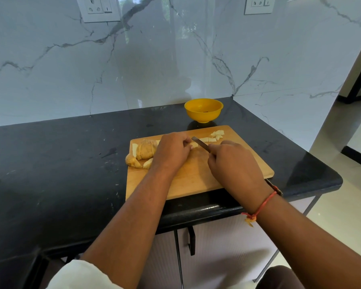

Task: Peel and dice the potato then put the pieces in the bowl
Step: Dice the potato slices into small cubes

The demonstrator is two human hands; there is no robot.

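We see a black countertop (pixel 61 163) against a marble wall (pixel 175 59) with two sockets. On the countertop lies one wooden cutting board (pixel 196 178), and both hands work over it.

The left hand (pixel 172 152) is curled, its fingertips pinching a pale potato strip (pixel 194 145) down on the board. The right hand (pixel 236 165) is closed tightly around the handle of one knife (pixel 200 144). The handle is hidden in the fist, and the blade points away towards the left fingertips, right at the strip.

One yellow bowl (pixel 203 115) stands just beyond the board's far edge.

The sliced potato (pixel 145 151) rests at the board's left edge, with three loose slices beside it. A small cluster of diced pieces (pixel 216 135) lies near the far right corner of the board. We cannot count them exactly.
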